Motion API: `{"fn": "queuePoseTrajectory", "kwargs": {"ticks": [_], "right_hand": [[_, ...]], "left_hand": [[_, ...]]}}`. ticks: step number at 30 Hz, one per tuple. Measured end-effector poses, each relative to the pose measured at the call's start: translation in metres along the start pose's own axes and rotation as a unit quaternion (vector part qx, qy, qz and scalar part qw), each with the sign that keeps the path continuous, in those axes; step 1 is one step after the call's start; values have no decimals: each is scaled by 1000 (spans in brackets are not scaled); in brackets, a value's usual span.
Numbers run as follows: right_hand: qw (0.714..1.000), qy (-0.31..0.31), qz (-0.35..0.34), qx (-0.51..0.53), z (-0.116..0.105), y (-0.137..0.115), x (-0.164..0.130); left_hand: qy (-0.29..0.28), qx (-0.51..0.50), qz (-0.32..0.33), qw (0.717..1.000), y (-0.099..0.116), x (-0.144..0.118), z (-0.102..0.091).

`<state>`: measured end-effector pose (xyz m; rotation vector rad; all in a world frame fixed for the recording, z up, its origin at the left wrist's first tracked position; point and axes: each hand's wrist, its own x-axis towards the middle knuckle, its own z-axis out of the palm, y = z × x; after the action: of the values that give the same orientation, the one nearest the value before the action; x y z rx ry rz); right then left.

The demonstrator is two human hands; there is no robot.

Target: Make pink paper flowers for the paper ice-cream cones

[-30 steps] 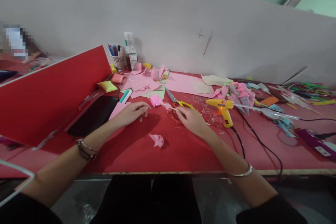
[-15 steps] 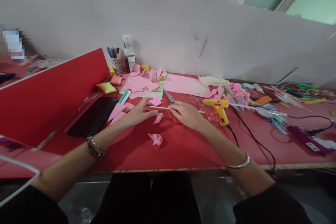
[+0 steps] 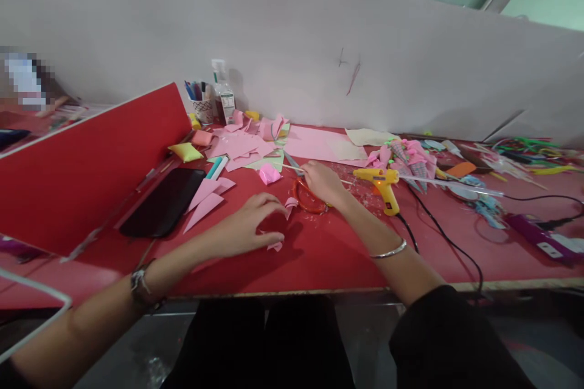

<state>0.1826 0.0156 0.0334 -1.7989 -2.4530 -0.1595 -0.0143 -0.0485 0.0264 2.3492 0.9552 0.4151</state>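
My right hand (image 3: 323,182) pinches a thin wooden stick (image 3: 292,167) over the table, its ends showing on both sides of the fingers. Below that hand lie scissors with orange handles (image 3: 302,197), partly covered. My left hand (image 3: 249,225) is open, thumb and fingers apart, reaching over a folded pink paper piece (image 3: 275,247) that it mostly hides. Whether the thumb touches that piece, I cannot tell. By the left fingertips sits a smaller pink paper piece (image 3: 291,202). Farther back is a bright pink packet (image 3: 270,174).
A yellow glue gun (image 3: 381,185) with a black cord stands right of my right hand. Pink paper sheets (image 3: 314,144) spread along the back. On the left are a black phone (image 3: 164,203) and a slanted red board (image 3: 104,164). A purple power strip (image 3: 545,242) lies far right.
My left hand has drawn back toward me, from beside the stick to over the folded pink paper. My right hand has lifted the stick slightly away, uncovering more of the scissors.
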Motion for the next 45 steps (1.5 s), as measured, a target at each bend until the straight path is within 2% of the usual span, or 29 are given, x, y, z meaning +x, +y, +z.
{"fn": "queuePoseTrajectory", "kwargs": {"ticks": [4, 11, 18, 22, 30, 33, 36, 40, 45], "right_hand": [[1000, -2, -20, -13, 4, -7, 7], [999, -5, -31, -37, -11, -9, 1], [992, -76, 46, -91, -16, -1, -13], [988, -105, 76, -82, -17, 0, -14], [995, -61, 47, 59, -33, 12, 3], [986, -73, 27, 146, -25, 7, 18], [973, -83, 22, 214, -8, -1, 35], [964, -57, 20, 257, 8, -10, 51], [962, -35, -8, 270, -1, -14, 41]], "left_hand": [[-38, 35, 37, 998, 1, -6, 6], [-37, 33, 27, 998, -10, -8, 6], [25, 68, -26, 997, -22, 1, -2], [67, 3, -59, 996, -27, 8, -1], [130, -106, -40, 985, -29, 18, 8], [162, -144, -46, 975, -32, 21, 8], [173, -164, -53, 970, -36, 22, 7], [147, -122, -35, 981, -39, 18, 3], [57, -80, 59, 993, -42, 13, -6]]}}
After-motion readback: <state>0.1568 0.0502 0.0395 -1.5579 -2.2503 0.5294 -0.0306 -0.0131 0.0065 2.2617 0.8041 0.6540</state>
